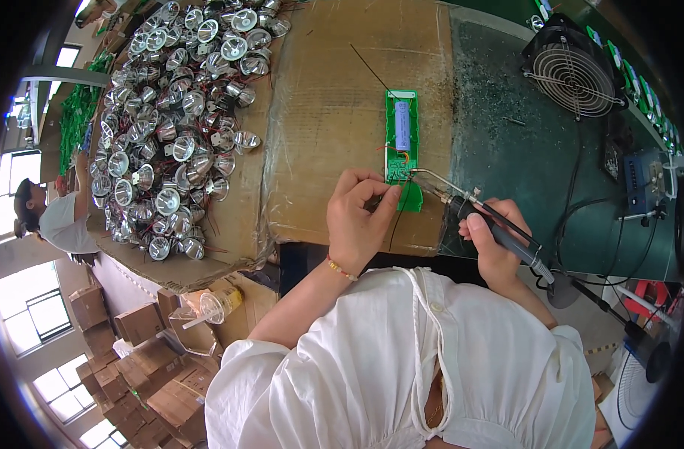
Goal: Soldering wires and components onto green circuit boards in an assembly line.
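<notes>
A green plastic housing (pixel 393 120) lies lengthwise in front of me on the cardboard. In it sits a blue-purple cylindrical battery (pixel 402 127), with a small green circuit board (pixel 396 169) and short red and orange wires below. My left hand (pixel 359 217) is closed in a pinch at the board's lower left edge; what its fingertips hold is hidden. A thin dark wire (pixel 392 238) runs down beside its thumb. In my right hand (pixel 497 243) is a soldering iron (pixel 506 241) with a thin curved metal tube (pixel 439 179) alongside. Both point left at the board.
Many silver reflector lamp cups (pixel 173 142) with wires are heaped at the left. A round black fan (pixel 574 75) stands far right, near a blue box-shaped device (pixel 645 179) and loose cables. A drink cup (pixel 216 305) is lower left, above cartons (pixel 143 322). Another person (pixel 57 217) works far left.
</notes>
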The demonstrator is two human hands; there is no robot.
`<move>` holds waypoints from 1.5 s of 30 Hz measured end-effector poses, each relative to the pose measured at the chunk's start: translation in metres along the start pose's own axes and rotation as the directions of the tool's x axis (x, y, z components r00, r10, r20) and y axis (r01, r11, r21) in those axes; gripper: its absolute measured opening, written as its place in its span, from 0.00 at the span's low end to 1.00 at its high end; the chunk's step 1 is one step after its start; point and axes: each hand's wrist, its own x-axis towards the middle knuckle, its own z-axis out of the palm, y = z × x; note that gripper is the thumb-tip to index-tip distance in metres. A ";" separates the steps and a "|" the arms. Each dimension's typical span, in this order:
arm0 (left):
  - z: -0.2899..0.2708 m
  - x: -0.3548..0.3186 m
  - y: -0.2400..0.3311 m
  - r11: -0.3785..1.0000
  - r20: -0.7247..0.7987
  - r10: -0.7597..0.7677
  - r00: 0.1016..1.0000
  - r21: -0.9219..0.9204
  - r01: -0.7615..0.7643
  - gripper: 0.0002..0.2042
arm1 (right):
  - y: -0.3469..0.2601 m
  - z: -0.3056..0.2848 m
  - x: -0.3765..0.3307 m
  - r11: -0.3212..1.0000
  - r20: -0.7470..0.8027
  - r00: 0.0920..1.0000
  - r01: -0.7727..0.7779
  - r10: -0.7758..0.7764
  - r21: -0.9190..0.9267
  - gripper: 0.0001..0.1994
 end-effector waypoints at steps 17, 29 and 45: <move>-0.002 0.000 0.001 0.999 0.036 -0.012 0.999 0.032 0.011 0.05 | -0.005 -0.001 -0.005 0.987 -0.096 0.993 -0.058 0.073 0.151 0.07; -0.010 0.012 0.010 1.000 0.072 -0.028 0.997 -0.003 0.028 0.06 | 0.001 -0.023 0.019 0.993 -0.159 0.982 0.110 -0.103 0.039 0.07; 0.146 0.297 0.065 0.662 0.471 0.246 0.847 0.557 -0.502 0.10 | 0.025 -0.060 0.050 0.992 -0.261 0.965 -0.033 -0.001 -0.126 0.06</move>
